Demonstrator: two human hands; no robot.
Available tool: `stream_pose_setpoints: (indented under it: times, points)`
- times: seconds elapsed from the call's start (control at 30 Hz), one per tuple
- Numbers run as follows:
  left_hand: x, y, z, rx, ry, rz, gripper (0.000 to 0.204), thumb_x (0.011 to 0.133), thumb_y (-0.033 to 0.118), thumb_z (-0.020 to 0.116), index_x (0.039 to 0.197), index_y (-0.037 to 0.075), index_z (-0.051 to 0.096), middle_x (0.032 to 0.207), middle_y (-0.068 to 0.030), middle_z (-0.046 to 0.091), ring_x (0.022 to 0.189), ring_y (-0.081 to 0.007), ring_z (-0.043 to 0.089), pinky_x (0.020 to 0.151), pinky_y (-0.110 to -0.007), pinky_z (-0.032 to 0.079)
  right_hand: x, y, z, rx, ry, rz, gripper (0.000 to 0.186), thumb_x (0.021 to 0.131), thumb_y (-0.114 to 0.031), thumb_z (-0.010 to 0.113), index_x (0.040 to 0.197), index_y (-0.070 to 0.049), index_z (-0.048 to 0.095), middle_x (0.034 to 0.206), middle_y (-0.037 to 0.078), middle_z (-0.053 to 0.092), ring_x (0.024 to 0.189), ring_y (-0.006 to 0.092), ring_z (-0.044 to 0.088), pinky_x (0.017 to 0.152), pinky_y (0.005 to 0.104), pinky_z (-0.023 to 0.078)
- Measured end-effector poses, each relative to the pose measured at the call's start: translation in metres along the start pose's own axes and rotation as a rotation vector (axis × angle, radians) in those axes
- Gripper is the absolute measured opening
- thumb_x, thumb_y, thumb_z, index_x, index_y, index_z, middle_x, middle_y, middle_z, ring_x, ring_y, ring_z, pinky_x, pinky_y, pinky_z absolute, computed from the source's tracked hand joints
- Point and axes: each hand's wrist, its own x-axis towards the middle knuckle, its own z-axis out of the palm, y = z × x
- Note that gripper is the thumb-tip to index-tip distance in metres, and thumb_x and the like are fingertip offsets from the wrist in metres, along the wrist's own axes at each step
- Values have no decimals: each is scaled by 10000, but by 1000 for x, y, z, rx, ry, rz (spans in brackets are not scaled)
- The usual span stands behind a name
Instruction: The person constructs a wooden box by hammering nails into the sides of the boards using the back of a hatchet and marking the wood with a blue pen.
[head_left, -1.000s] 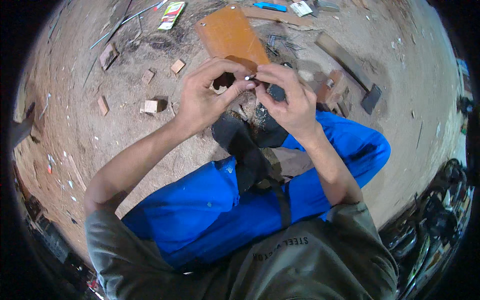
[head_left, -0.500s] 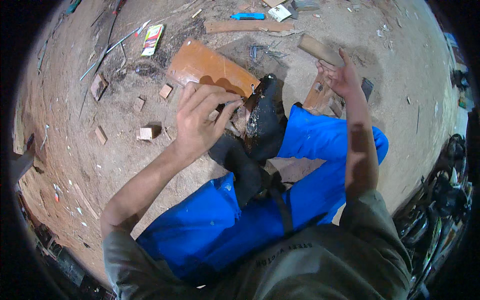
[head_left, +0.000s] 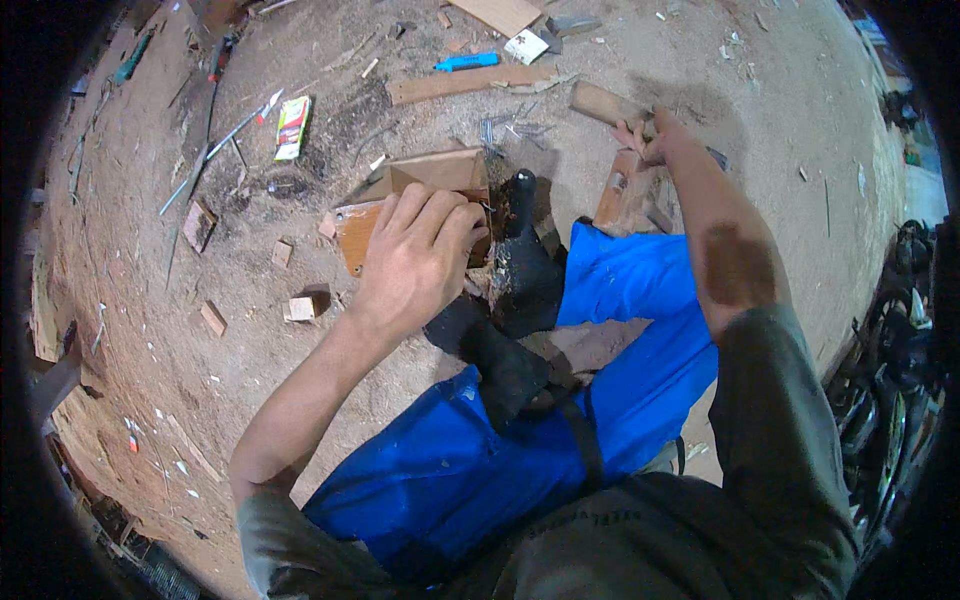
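Observation:
My left hand (head_left: 425, 235) is closed over the edge of an orange-brown wooden box (head_left: 358, 240), its fingers bent down inside. Small holes or fixings mark the box's left corners, and its hollow inside faces up. The hand hides much of the front panel. Beside the box's right end rests my dark-covered foot (head_left: 525, 250). Out to the right, my right hand (head_left: 650, 140) grips the near end of a wooden block (head_left: 603, 102), thumb at its end and fingers along its lower edge. Below that hand lies a wooden piece with a round knot or hole (head_left: 615, 185).
Several loose nails (head_left: 510, 130) lie beyond the box, near a long wood strip (head_left: 470, 84) and a blue marker (head_left: 466, 62). Small wood offcuts (head_left: 300, 308) are scattered at the left, with a yellow-red packet (head_left: 292, 128) and a thin rod (head_left: 215, 155). Dark clutter (head_left: 895, 400) lines the right edge.
The box has tipped, so its hollow inside now shows instead of the broad orange face. My left hand has turned knuckles-up over it. My right hand has turned palm-down at the block's end.

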Motion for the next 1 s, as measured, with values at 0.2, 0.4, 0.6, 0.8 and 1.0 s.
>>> stream_pose_setpoints:
  times: [0.2,0.4,0.6,0.8,1.0]
  points:
    - [22,-23,17,-130,172,23,157,816,110,778,950,111,697,1012,-54,659,992,-288,597,873,-418,458,16,-12,-14,22,-56,-117,564,923,-311,733,1332,13,518,1268,348,568,862,400,712,594,327,672]
    - [56,-64,-4,-214,95,-46,150,889,122,764,997,54,685,1021,-72,711,973,-266,659,886,-395,509,11,-36,-53,310,-217,-409,497,915,-319,739,1277,-18,580,1231,193,634,963,384,689,770,434,669]
    - [40,-98,-17,-579,51,-317,76,957,62,690,1023,25,682,1065,-84,735,985,-161,669,900,-324,523,-13,-28,-93,674,-665,-185,361,963,-306,658,1155,-10,581,1089,160,617,981,276,649,804,403,615]
    - [51,-82,1,-657,79,-260,70,1024,35,633,1053,-3,581,1143,-148,721,1031,-174,682,946,-332,530,34,-16,-172,710,-1219,-115,401,967,-292,534,1174,44,607,1124,161,650,1017,294,584,861,419,520]
    - [45,-79,6,-662,270,-345,108,1036,43,621,1064,-3,527,1063,-177,727,987,-173,683,929,-325,545,-30,36,-163,674,-1216,-35,328,974,-182,525,1168,64,621,1141,186,666,1227,349,615,1028,514,534]
